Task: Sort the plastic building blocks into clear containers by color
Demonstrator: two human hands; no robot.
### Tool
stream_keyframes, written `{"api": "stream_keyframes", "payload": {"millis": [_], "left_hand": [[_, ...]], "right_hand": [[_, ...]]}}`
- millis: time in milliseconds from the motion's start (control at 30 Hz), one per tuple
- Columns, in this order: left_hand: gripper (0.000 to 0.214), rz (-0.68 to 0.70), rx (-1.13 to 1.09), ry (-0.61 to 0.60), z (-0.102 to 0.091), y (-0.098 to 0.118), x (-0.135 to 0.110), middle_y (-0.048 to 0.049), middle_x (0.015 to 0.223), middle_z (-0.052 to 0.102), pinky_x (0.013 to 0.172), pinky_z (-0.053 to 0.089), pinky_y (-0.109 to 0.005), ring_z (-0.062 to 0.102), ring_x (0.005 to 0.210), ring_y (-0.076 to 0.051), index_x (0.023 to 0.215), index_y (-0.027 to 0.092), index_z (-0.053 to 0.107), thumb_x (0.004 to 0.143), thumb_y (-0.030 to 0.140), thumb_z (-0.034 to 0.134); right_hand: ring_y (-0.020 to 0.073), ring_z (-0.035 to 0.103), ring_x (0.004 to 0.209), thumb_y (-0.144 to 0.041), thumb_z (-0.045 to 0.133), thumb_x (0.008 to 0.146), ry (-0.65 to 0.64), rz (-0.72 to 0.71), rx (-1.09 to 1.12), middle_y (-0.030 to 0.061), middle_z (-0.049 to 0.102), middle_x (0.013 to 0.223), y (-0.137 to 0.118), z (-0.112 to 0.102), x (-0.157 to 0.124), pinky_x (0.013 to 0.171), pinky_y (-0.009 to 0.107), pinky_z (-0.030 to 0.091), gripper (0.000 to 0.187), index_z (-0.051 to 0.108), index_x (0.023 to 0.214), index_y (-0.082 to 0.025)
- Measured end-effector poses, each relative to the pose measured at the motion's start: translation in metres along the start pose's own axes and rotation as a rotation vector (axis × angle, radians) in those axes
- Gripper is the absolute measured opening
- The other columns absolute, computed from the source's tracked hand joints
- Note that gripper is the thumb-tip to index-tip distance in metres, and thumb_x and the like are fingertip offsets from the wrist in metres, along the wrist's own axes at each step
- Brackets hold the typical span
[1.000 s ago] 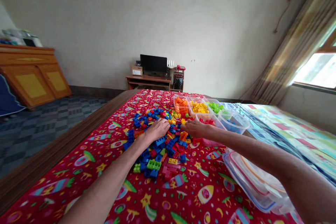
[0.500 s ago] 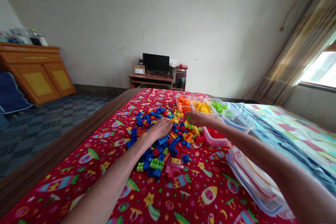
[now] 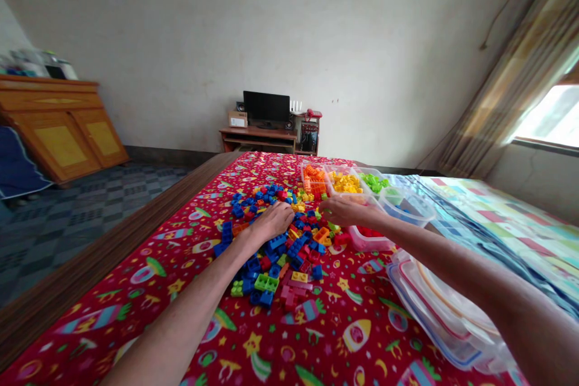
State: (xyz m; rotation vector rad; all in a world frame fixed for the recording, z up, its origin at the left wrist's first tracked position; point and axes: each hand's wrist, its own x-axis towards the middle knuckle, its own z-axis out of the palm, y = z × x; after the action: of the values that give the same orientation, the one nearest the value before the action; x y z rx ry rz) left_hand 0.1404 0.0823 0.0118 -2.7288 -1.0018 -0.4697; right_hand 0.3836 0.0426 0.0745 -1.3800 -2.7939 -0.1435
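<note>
A pile of toy building blocks [image 3: 298, 247] in blue, red, yellow, green, orange and pink lies loose on a red patterned cloth. My left hand [image 3: 277, 218] rests over the middle of the pile, its fingers curled down and closed; whatever they hold is hidden. At the pile's right side, my right hand [image 3: 346, 211] has its fingers pinched, with a bit of a light green block [image 3: 328, 212] showing at them. Just beyond it are clear tubs of orange blocks [image 3: 313, 177], yellow blocks [image 3: 346, 182] and green blocks [image 3: 373, 183].
A tub of red blocks [image 3: 371, 241] sits partly beneath my right forearm. To its right is a round-cornered tub with blue blocks [image 3: 407, 210]. Stacked clear lids [image 3: 434, 307] lie near my right arm. A desk with a monitor [image 3: 266, 110] stands against the wall.
My right hand has shifted slightly lower, toward the pile's right edge, and the green block at its fingers shows less. My left hand stays over the pile. The view has shifted slightly.
</note>
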Motion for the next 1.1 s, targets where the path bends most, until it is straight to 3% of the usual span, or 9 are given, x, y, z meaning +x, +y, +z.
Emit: {"api": "stream_keyframes", "payload": {"millis": [200, 400, 533, 600, 700, 833, 967, 1100], "left_hand": [[0.028, -0.031, 0.008, -0.023, -0.001, 0.001, 0.001, -0.0071, 0.099, 0.065, 0.085, 0.046, -0.029, 0.057, 0.093, -0.018, 0.091, 0.016, 0.065, 0.097, 0.022, 0.038], [0.028, -0.024, -0.009, -0.012, 0.001, 0.001, 0.003, -0.0083, 0.097, 0.065, 0.084, 0.046, -0.031, 0.058, 0.092, -0.019, 0.090, 0.016, 0.065, 0.096, 0.019, 0.039], [0.027, -0.001, 0.028, -0.020, 0.002, 0.000, 0.003, -0.0081, 0.096, 0.065, 0.085, 0.046, -0.030, 0.058, 0.092, -0.019, 0.090, 0.016, 0.065, 0.096, 0.018, 0.038], [0.028, 0.009, 0.037, -0.004, 0.001, 0.000, 0.001, -0.0076, 0.095, 0.065, 0.084, 0.045, -0.030, 0.058, 0.090, -0.018, 0.090, 0.016, 0.065, 0.097, 0.019, 0.038], [0.030, 0.037, 0.036, 0.030, -0.003, 0.002, -0.001, -0.0071, 0.094, 0.065, 0.082, 0.045, -0.029, 0.057, 0.087, -0.017, 0.090, 0.016, 0.064, 0.098, 0.020, 0.035], [0.029, 0.054, 0.062, -0.007, -0.004, 0.002, -0.001, -0.0064, 0.089, 0.063, 0.078, 0.045, -0.029, 0.055, 0.084, -0.018, 0.082, 0.017, 0.062, 0.095, 0.016, 0.036], [0.027, 0.093, 0.087, -0.034, 0.000, -0.001, 0.002, -0.0081, 0.088, 0.063, 0.081, 0.045, -0.033, 0.054, 0.087, -0.020, 0.080, 0.017, 0.061, 0.092, 0.011, 0.038], [0.028, 0.079, 0.093, -0.037, 0.003, -0.001, 0.003, -0.0086, 0.089, 0.063, 0.082, 0.045, -0.034, 0.055, 0.088, -0.021, 0.080, 0.017, 0.061, 0.093, 0.012, 0.037]], "right_hand": [[0.0168, 0.062, 0.085, -0.012, 0.050, 0.087, 0.020, -0.018, 0.008, 0.0129, 0.069, 0.094, -0.003, 0.010, 0.013, 0.079, 0.028, 0.046, 0.026, 0.066, 0.108, -0.009], [0.0180, 0.064, 0.087, -0.008, 0.052, 0.082, -0.121, -0.025, -0.115, 0.0137, 0.069, 0.100, -0.013, 0.017, 0.025, 0.077, 0.026, 0.046, 0.029, 0.065, 0.109, -0.008], [0.0176, 0.062, 0.084, -0.001, 0.051, 0.077, -0.118, -0.020, -0.174, 0.0138, 0.068, 0.095, -0.016, 0.023, 0.030, 0.074, 0.025, 0.045, 0.026, 0.066, 0.097, -0.007], [0.0178, 0.060, 0.083, -0.003, 0.050, 0.079, -0.058, 0.005, -0.176, 0.0137, 0.067, 0.092, -0.012, 0.023, 0.028, 0.075, 0.026, 0.045, 0.021, 0.066, 0.092, -0.007], [0.0177, 0.059, 0.085, -0.014, 0.052, 0.085, 0.038, 0.004, -0.142, 0.0131, 0.067, 0.094, -0.003, 0.019, 0.019, 0.078, 0.028, 0.045, 0.021, 0.065, 0.101, -0.008], [0.0171, 0.061, 0.084, -0.021, 0.055, 0.086, -0.059, -0.039, -0.079, 0.0102, 0.069, 0.094, 0.001, 0.004, 0.001, 0.080, 0.029, 0.047, 0.023, 0.067, 0.103, -0.012], [0.0223, 0.062, 0.103, -0.025, 0.064, 0.079, -0.211, -0.047, -0.026, 0.0136, 0.067, 0.115, -0.006, -0.008, -0.016, 0.087, 0.032, 0.049, 0.046, 0.061, 0.124, -0.014], [0.0270, 0.055, 0.119, -0.027, 0.071, 0.073, -0.279, -0.066, -0.043, 0.0155, 0.058, 0.132, -0.016, -0.006, -0.023, 0.098, 0.037, 0.045, 0.070, 0.049, 0.138, -0.017]]}}
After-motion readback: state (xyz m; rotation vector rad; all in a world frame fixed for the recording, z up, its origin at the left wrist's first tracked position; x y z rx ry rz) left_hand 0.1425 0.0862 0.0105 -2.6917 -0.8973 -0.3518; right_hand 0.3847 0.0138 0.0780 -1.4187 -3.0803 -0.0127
